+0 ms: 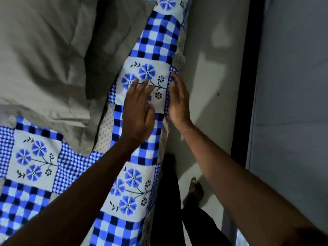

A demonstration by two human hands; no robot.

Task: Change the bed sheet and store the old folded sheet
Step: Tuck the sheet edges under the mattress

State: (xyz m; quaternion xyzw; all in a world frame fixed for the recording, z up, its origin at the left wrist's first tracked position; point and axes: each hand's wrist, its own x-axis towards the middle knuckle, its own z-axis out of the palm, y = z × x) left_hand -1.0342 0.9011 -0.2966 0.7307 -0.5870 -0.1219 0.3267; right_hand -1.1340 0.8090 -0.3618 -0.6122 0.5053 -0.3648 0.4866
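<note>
A blue-and-white patchwork bed sheet [154, 41] with checks and flower squares covers the bed. Two grey pillows [46, 55] lie on it at the upper left. My left hand [139, 110] lies flat on the sheet near the bed's right edge, fingers straight and spread over a flower square. My right hand [178, 100] is at the bed's side edge, fingers straight, touching the narrow checked border where the sheet drops over the side.
A pale floor [209, 86] runs along the right side of the bed. A dark vertical frame [248, 86] and a grey panel [291, 103] stand further right. My dark trouser legs and a bare foot [194, 190] are on the floor beside the bed.
</note>
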